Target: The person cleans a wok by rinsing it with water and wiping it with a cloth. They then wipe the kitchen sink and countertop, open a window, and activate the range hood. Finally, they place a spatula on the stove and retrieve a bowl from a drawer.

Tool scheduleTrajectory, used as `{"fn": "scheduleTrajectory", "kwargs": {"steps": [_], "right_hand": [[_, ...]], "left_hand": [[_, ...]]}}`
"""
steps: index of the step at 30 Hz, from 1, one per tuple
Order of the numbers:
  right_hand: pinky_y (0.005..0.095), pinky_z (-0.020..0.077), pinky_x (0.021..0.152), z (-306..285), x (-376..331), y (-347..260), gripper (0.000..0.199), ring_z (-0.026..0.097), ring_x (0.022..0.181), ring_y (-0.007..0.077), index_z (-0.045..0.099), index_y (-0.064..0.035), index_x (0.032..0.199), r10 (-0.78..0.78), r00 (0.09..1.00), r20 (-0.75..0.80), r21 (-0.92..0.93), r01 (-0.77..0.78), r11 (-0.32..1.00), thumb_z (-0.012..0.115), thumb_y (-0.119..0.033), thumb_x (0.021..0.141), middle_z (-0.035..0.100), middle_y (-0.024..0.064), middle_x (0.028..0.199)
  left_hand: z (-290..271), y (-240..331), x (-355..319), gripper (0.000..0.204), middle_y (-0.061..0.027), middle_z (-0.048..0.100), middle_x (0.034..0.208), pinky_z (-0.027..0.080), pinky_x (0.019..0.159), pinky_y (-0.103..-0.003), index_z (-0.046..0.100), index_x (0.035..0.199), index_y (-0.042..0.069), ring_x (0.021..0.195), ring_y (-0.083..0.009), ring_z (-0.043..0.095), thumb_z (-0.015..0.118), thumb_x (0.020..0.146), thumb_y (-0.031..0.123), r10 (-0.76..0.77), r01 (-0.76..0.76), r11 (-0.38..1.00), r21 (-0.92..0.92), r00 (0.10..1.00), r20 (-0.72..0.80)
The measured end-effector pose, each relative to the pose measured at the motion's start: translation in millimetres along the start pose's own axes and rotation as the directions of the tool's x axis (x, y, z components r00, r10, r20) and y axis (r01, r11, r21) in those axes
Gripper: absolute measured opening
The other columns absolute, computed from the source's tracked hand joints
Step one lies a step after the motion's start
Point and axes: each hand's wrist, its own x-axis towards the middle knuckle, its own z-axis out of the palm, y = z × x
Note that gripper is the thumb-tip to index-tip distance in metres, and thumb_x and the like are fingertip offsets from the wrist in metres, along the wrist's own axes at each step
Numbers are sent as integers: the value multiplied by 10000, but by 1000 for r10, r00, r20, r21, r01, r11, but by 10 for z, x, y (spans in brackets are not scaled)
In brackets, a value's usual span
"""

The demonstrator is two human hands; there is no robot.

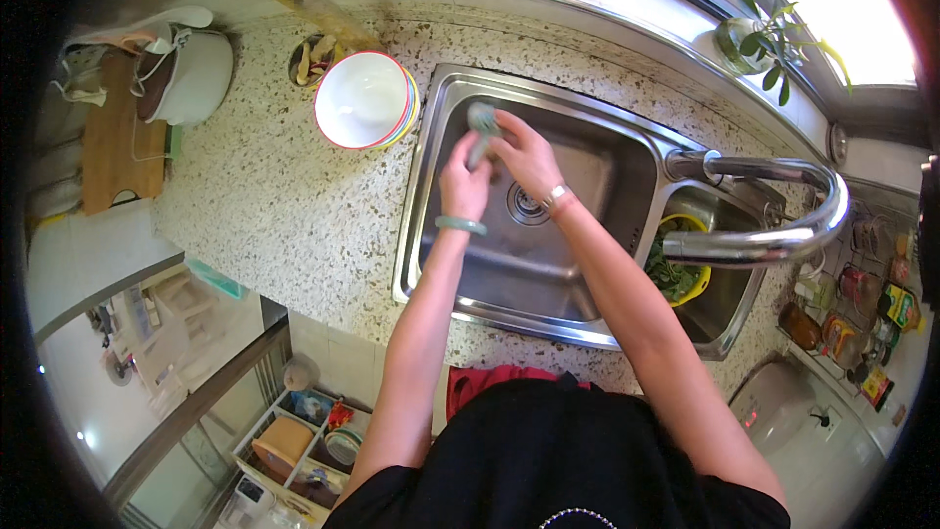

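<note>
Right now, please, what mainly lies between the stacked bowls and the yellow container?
In the head view: the large sink basin, with the left hand and right hand over it.

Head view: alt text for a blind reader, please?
Left hand and right hand hold a grey-green item over a steel sink; stacked bowls stand on the counter at left, a yellow basket of greens at right.

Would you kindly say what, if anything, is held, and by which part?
A blurred grey-green item: left hand at its lower end, right hand along its side.
</note>
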Motion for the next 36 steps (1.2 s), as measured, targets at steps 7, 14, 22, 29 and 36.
{"fn": "scheduleTrajectory", "kwargs": {"steps": [7,14,22,29,36], "right_hand": [[299,512,729,-495,-1559,304,464,595,931,150,510,-28,1236,474,879,39,516,-424,744,670,-200,836,592,76,1121],[227,446,645,-602,-2351,322,206,568,783,84,633,-56,1016,413,904,-110,422,-334,843,657,-119,821,622,-14,885],[214,425,686,-458,-2627,161,177,545,815,65,649,-53,1014,319,935,-154,459,-218,861,613,-100,848,625,-24,906],[225,455,743,-302,-2629,2,232,574,848,89,615,-3,1081,206,977,-62,622,-124,773,597,-107,874,635,16,947],[224,461,705,-261,-2714,105,202,578,803,85,629,-2,1013,206,977,-62,526,-143,838,648,-97,836,636,20,893]], "left_hand": [[368,-253,-1335,415,-59,591,1157,476,770,-246,533,1246,21,928,-84,550,538,832,31,-132,300,872,-387,905,403],[132,136,-2059,539,-110,560,1069,501,766,-313,555,1229,114,885,-238,582,717,720,185,105,-131,991,39,911,399],[-25,-113,-2350,587,-70,570,1035,495,727,-281,493,1295,93,824,-146,563,729,775,228,47,16,985,-171,932,359],[-159,-82,-2392,395,-38,619,940,480,708,-229,548,1148,44,804,-105,576,709,835,225,-65,251,807,-535,938,341],[-263,-129,-2407,216,-22,639,906,473,658,-223,561,1020,69,802,-89,593,665,871,186,-161,236,696,-678,972,173]]}}
